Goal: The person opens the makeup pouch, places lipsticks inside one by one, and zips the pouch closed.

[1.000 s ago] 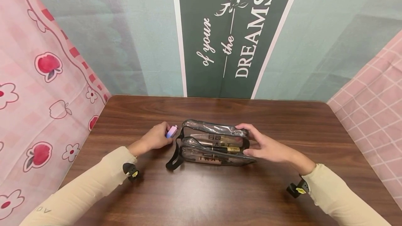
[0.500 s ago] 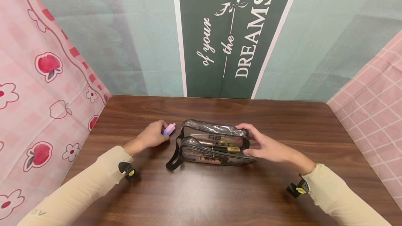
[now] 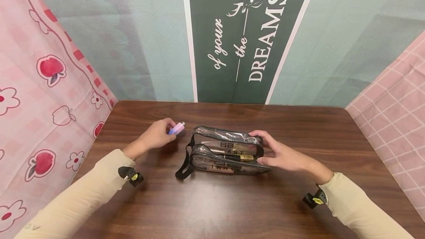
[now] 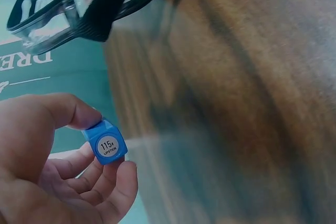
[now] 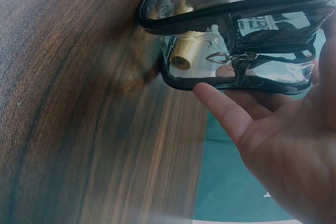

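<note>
My left hand (image 3: 156,134) pinches a pink-to-blue lipstick (image 3: 177,128) between thumb and fingers, left of the pouch. In the left wrist view, the blue end of the lipstick (image 4: 107,145) bears a round label reading "115" and "LIPSTICK". A clear pouch (image 3: 229,135) with black trim stands on the table with its top gaping. My right hand (image 3: 282,155) grips its right end, thumb on the near side and fingers on the far side. Inside the pouch lies a black and gold tube (image 3: 244,157); other items are partly hidden.
The brown wooden table (image 3: 212,202) reaches back to a green and teal curtain (image 3: 229,87). Pink patterned cloths hang on the left and right. A black strap (image 3: 184,172) trails from the pouch's left end. A zip pull (image 5: 220,57) shows at its right end.
My left hand has drawn back to the left and slightly away with the lipstick, widening the gap to the pouch. My right hand and the pouch have stayed in place.
</note>
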Action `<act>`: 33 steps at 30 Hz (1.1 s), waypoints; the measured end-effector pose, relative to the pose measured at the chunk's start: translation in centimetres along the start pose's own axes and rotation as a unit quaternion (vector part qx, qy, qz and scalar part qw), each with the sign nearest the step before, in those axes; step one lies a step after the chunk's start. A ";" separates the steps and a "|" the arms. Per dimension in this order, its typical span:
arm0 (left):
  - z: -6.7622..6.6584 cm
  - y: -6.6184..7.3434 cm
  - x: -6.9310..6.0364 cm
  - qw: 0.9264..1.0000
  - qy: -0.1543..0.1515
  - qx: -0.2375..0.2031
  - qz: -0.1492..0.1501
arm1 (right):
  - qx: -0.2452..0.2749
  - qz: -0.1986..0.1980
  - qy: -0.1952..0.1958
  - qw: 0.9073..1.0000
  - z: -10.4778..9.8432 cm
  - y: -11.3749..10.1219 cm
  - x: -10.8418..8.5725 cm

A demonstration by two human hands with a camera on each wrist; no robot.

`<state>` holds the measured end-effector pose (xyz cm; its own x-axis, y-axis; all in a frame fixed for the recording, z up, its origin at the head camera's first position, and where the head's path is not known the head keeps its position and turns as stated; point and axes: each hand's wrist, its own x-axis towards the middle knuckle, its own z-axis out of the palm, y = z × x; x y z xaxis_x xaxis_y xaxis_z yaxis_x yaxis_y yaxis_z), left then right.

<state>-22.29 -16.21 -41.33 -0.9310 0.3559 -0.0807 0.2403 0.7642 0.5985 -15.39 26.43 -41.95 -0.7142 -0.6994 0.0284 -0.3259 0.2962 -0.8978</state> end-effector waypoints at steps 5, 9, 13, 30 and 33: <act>-0.9 0.4 0.1 1.000 -0.005 -0.007 0.012 | 0.001 0.006 0.001 1.000 0.0 -0.2 0.1; -1.5 0.9 0.1 1.000 -0.005 -0.001 0.019 | 0.000 0.004 0.001 1.000 -0.1 -0.2 0.1; -2.2 1.3 0.0 1.000 0.001 0.002 0.024 | -0.004 -0.004 -0.003 1.000 -0.1 -0.3 0.0; -4.9 2.9 -0.1 0.996 0.031 0.028 0.081 | 0.006 0.002 0.000 1.000 0.1 0.0 0.0; -5.2 3.2 -0.2 0.995 0.038 0.029 0.088 | 0.001 0.001 0.001 1.000 0.2 0.0 0.0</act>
<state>-22.80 -16.61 -35.24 -0.8904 0.4475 0.0835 0.4153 0.7236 0.5513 -15.29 26.34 -42.05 -0.7154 -0.6982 0.0276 -0.3231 0.2956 -0.8990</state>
